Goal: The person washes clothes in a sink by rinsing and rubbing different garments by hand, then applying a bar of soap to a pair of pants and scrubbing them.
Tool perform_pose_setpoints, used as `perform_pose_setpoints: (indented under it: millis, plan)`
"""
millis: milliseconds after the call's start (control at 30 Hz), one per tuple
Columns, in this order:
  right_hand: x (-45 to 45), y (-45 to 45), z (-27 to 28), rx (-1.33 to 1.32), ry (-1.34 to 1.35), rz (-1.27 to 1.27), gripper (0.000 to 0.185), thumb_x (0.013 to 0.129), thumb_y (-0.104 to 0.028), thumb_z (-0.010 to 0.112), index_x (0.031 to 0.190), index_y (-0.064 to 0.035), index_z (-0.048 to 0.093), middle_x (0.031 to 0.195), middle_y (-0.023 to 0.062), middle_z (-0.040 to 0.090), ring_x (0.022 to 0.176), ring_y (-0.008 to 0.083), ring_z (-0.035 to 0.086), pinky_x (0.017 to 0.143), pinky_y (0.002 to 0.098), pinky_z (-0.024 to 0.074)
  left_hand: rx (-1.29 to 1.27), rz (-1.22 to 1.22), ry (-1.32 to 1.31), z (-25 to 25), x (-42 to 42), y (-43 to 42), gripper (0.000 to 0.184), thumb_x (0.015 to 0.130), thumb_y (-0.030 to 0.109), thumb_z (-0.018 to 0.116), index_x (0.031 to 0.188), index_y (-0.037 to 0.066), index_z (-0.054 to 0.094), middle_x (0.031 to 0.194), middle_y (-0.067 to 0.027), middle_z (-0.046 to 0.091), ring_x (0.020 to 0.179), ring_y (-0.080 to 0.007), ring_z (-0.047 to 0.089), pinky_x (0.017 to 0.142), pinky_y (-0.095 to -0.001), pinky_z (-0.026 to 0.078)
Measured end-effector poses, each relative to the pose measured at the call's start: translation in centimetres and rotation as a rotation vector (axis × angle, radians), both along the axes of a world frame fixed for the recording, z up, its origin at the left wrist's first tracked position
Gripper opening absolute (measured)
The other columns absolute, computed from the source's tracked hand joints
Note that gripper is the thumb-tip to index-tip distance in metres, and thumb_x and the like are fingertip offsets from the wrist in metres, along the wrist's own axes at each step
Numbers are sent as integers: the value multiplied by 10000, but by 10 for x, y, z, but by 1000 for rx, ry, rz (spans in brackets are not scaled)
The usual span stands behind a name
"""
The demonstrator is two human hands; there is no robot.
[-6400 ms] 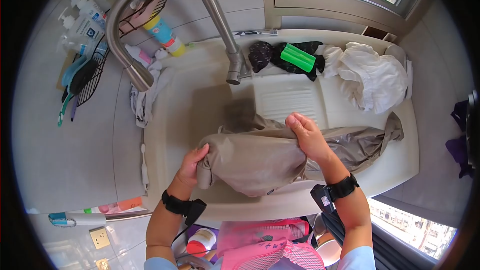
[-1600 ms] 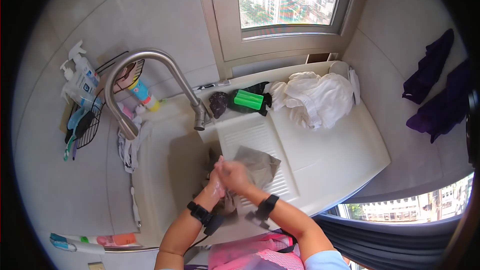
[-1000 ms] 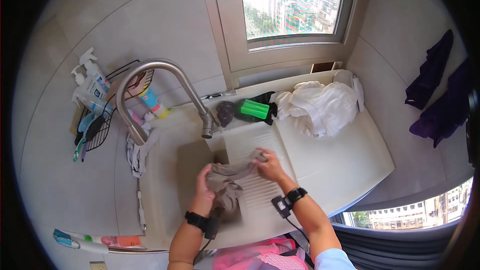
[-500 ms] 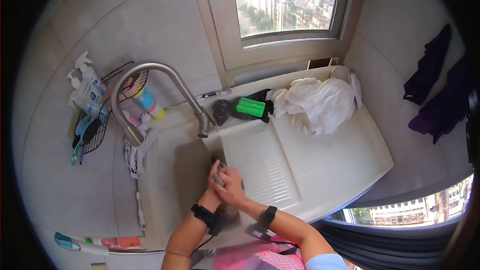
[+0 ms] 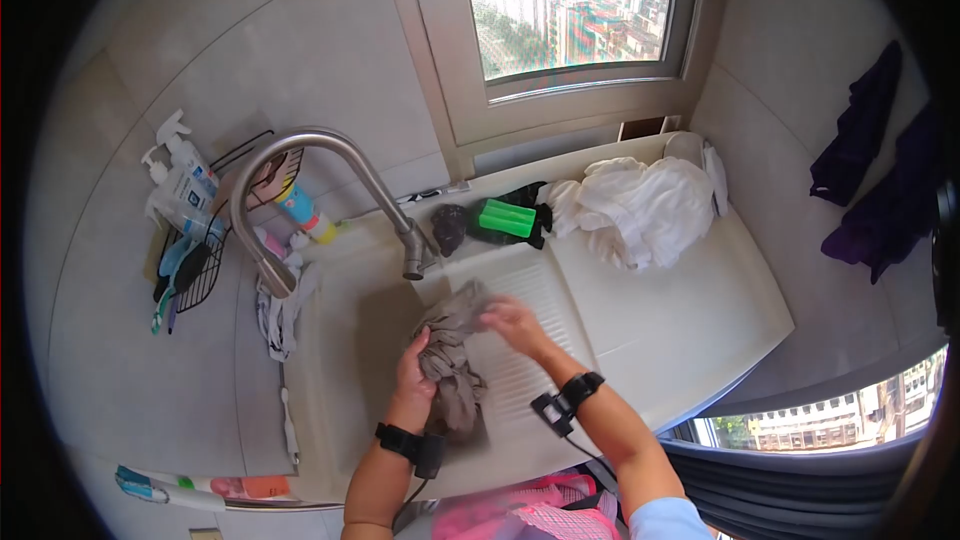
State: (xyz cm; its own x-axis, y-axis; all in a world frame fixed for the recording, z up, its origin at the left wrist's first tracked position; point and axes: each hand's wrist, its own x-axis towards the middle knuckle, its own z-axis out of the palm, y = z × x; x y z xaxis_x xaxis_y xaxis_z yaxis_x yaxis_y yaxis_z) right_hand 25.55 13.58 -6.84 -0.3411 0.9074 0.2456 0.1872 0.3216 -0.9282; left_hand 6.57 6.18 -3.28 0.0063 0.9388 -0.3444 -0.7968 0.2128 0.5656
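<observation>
A bunched grey-brown cloth (image 5: 455, 365) hangs over the basin, beside the ribbed washboard surface (image 5: 530, 335). My left hand (image 5: 413, 370) grips its left side, thumb upward. At the cloth's upper right, my right hand (image 5: 510, 322) is closed at its edge, slightly blurred by motion. Both wrists wear black straps with small boxes. The lower end of the cloth droops into the basin.
A curved metal faucet (image 5: 330, 140) rises at the left. A green soap bar (image 5: 507, 219) lies on black cloth (image 5: 535, 198) beside white fabric (image 5: 650, 210) along the back. Bottles (image 5: 185, 185) stand at a wire rack (image 5: 200, 275).
Half a second ago my hands were pressed together around the cloth. Since then my right hand has moved right and away from my left, and the cloth is spread between them.
</observation>
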Motion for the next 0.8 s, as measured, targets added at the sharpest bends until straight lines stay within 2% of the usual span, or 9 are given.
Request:
perform_pose_setpoints:
  millis: [67, 167, 267, 467, 567, 633, 700, 733, 800]
  plan:
    - [-33, -20, 10, 190, 184, -12, 263, 807, -310, 600, 839, -51, 569, 783, 63, 549, 720, 163, 503, 618, 295, 441, 4, 19, -4, -32, 0, 7, 260, 805, 135, 562, 1033, 10, 556, 958, -99, 613, 869, -200, 597, 807, -326, 471]
    - [-52, -37, 24, -373, 392, 21, 368, 810, -272, 608, 1108, -100, 480, 1113, 83, 472, 1008, 195, 478, 722, 309, 443, -13, 2, 164, 33, 25, -14, 261, 815, 194, 583, 1018, 30, 564, 942, -82, 618, 846, -185, 602, 768, -322, 486]
    - [-41, -39, 41, -614, 403, 34, 475, 822, -350, 569, 1209, -133, 399, 1179, 119, 422, 1009, 198, 472, 728, 337, 447, -137, -106, 122, 18, 17, -1, 301, 820, 273, 589, 1009, 40, 563, 940, -77, 618, 831, -172, 604, 730, -326, 500]
    - [-34, -16, 9, -786, 257, 120, 257, 799, -320, 590, 936, -103, 598, 1034, 90, 554, 911, 201, 537, 684, 328, 458, -167, -128, 53, 19, 14, -3, 333, 844, 344, 545, 1003, 52, 559, 960, -48, 611, 879, -178, 593, 758, -342, 490]
    - [-78, -67, 41, 425, 239, -95, 159, 773, -224, 620, 701, -83, 606, 809, 82, 607, 763, 239, 594, 617, 330, 465, 142, 27, 349, 20, 24, -29, 316, 852, 351, 528, 996, 71, 557, 961, -47, 602, 946, -171, 564, 815, -326, 462]
    - [-84, -75, 35, 432, 128, -161, 160, 763, -177, 623, 646, -78, 577, 731, 98, 594, 676, 281, 582, 588, 350, 462, 445, -309, -196, -17, 22, -4, 302, 860, 348, 499, 1032, 103, 539, 955, -53, 592, 973, -162, 550, 867, -315, 431]
    - [-80, -61, 31, 232, 96, -198, 210, 778, -151, 602, 597, -62, 544, 681, 119, 572, 633, 310, 554, 561, 382, 445, -71, -19, 270, -25, 27, -19, 272, 862, 343, 464, 1012, 124, 518, 913, -35, 585, 931, -155, 556, 847, -322, 440]
    - [-76, -42, 20, 52, -20, -307, 258, 801, -193, 575, 593, -47, 536, 663, 129, 560, 622, 342, 529, 556, 395, 432, -272, -236, 261, -12, 28, -16, 245, 852, 319, 461, 986, 122, 518, 850, -25, 590, 878, -168, 572, 812, -328, 457]
    - [-57, -31, 46, -87, -210, -207, 305, 830, -261, 530, 629, -33, 558, 657, 139, 574, 609, 345, 537, 552, 396, 428, -74, -193, 149, -13, 36, -26, 243, 851, 318, 463, 979, 121, 526, 732, -22, 575, 781, -171, 578, 764, -320, 466]
